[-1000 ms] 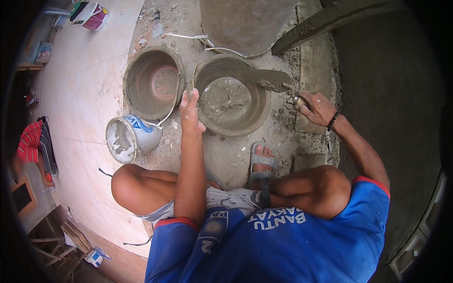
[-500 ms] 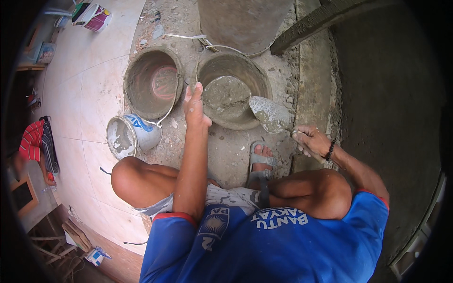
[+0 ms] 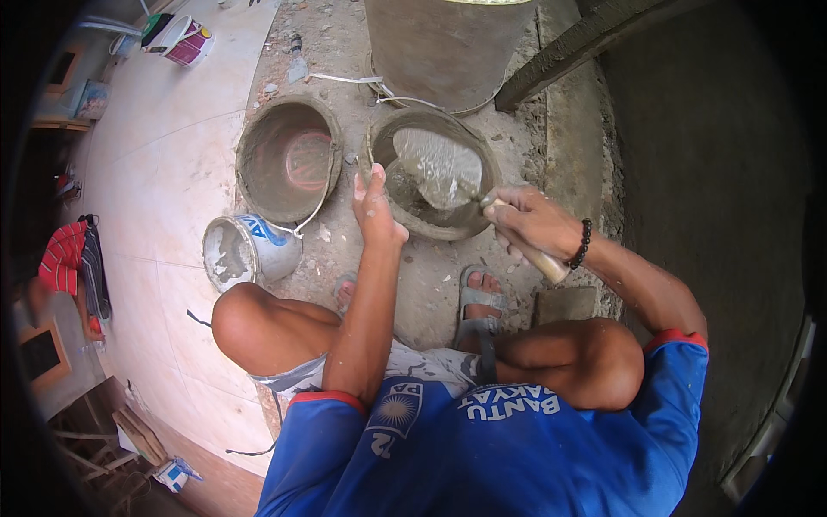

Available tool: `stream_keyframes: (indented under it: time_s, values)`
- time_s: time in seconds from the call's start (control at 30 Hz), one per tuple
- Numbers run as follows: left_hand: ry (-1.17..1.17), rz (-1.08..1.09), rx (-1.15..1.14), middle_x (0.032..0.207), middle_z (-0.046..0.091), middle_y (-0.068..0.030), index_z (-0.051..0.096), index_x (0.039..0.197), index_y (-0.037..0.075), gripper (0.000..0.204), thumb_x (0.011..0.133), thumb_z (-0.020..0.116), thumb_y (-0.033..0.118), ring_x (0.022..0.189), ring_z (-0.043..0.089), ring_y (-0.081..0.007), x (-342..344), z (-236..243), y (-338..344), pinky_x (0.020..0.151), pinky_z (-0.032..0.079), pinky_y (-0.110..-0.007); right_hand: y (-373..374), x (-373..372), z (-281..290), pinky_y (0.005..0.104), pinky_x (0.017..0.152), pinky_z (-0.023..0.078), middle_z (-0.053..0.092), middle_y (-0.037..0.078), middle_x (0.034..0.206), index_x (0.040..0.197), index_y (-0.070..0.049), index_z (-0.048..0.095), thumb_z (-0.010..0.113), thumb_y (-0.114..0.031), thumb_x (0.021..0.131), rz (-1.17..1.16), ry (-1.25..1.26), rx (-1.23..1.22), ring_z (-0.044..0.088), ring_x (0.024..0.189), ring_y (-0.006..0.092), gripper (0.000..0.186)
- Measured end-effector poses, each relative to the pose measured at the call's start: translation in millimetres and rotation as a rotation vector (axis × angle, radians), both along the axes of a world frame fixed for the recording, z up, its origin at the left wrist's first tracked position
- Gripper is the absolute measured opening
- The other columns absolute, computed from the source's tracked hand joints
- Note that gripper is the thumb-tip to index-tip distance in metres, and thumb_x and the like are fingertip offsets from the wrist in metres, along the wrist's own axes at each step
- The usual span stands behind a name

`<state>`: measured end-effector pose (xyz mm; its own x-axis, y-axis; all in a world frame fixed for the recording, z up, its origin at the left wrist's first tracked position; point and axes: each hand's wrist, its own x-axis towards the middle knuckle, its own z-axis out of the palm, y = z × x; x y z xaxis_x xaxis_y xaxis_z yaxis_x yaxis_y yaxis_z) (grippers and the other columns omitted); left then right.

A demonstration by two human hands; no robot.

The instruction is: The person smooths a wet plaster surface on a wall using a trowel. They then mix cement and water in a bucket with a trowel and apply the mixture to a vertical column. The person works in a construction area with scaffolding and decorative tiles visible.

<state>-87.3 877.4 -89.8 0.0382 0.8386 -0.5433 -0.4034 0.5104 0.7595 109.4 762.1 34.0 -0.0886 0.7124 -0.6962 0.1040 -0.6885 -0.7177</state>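
Note:
Straight ahead a mortar-caked bucket (image 3: 422,226) stands between my hands with wet grey mortar (image 3: 401,191) in it. On its left rim my left hand (image 3: 377,211) is closed, the thumb up along the edge and the other fingers mostly hidden. My right hand (image 3: 536,222) grips the wooden handle of a trowel (image 3: 441,171). The wide metal blade, wet and smeared grey, is over the mouth of the bucket and hides much of the mortar. Whether the blade touches the mortar I cannot tell.
A second grey-coated bucket (image 3: 258,185) stands to the left, with a small white pail (image 3: 277,248) lying tilted nearer me. Beyond is a large drum (image 3: 444,56). A mortar-covered beam (image 3: 568,56) slants at the right. Another person (image 3: 73,263) is at the far left.
My right hand has moved left, bringing the trowel blade from beside the bucket's right rim to over its mouth. My left hand stays on the rim.

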Motion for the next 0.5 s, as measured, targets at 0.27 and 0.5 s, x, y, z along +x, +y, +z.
stream_keyframes:
  time_s: [0.27, 0.5]
  values:
    - [-0.123, -0.05, 0.029, 0.144, 0.042, -0.0159, 0.033, 0.146, 0.002, 0.069, 0.091, 0.066, 0.027, 0.13, 0.043, -0.0282, -7, -2, 1, 0.106, 0.037, -0.045, 0, 18, -61, 0.0501, 0.064, 0.048, 0.059, 0.025, 0.072, 0.11, 0.005, 0.048, 0.061, -0.018, 0.086, 0.281, -0.808, 0.637, 0.061, 0.071, 0.0455, 0.035]
    - [-0.026, -0.034, 0.054, 0.138, 0.048, -0.0145, 0.037, 0.143, 0.002, 0.064, 0.09, 0.066, 0.025, 0.125, 0.047, -0.0254, -16, -2, 1, 0.105, 0.038, -0.04, 8, 65, -39, 0.0464, 0.07, 0.049, 0.06, 0.025, 0.078, 0.103, 0.004, 0.055, 0.058, -0.027, 0.089, 0.43, -0.77, 0.387, 0.062, 0.074, 0.0373, 0.034]
